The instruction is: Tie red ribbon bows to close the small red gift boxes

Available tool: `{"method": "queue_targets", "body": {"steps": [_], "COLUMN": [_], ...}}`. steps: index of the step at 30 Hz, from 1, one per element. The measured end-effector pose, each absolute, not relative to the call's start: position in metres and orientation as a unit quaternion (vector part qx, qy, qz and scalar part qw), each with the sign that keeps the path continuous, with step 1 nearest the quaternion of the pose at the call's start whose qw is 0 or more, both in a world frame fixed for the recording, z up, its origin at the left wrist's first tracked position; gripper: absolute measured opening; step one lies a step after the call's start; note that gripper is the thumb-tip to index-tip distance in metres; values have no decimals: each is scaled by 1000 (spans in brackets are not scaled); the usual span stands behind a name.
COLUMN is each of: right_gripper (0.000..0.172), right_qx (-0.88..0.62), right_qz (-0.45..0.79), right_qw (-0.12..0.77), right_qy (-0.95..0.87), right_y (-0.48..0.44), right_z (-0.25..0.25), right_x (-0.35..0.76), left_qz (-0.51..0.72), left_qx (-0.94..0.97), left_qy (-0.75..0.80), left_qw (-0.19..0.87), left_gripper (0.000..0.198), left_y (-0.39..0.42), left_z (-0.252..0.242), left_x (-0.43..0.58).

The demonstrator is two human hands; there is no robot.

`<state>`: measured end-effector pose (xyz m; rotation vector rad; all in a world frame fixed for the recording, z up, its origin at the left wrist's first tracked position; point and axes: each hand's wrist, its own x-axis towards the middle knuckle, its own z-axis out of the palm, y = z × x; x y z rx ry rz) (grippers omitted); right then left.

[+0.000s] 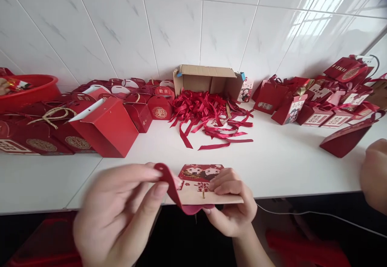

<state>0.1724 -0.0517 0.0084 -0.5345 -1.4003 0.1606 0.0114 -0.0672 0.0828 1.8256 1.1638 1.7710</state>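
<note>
At the table's front edge I hold a partly folded red and cream card gift box point(196, 194), printed with cartoon faces and characters, with a small slot in its cream panel. Between thumb and forefinger, my left hand point(121, 210) pinches a curved red flap point(169, 184) with a rounded end and a tiny hole. My right hand point(234, 202) is closed on the other side of the box, fingers over the cream panel and thumb below. Beyond the hands, a heap of red ribbons point(202, 111) spills from an open cardboard box point(208, 77).
Several red gift boxes point(160, 107) line the left side, with a large open red box point(105, 128) in front. More ribboned boxes point(320, 105) stack up at right. A red basin point(33, 89) stands far left. Another person's hand point(375, 174) shows at the right edge.
</note>
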Motion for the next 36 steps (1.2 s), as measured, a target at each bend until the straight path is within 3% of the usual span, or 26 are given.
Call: {"method": "queue_targets", "body": {"steps": [4,6,36], "right_gripper": [21,21,19], "right_qx": [-244,-247,-228], "right_qz": [56,51,93], "right_qw": [711,704,703], "right_qy": [-657,-665,-667], "right_y": [-54,-54,-58], "right_z": [10,10,11], "right_x": [174,175,176], "left_qz": [440,390,428], "left_qx": [815,843,800], "left_qy": [300,274,230], "left_qw": [226,248,353], "left_gripper": [26,26,20], "left_y": [-53,-50,-51], "left_z": [87,85,71], "left_x": [-2,-8,-1]}}
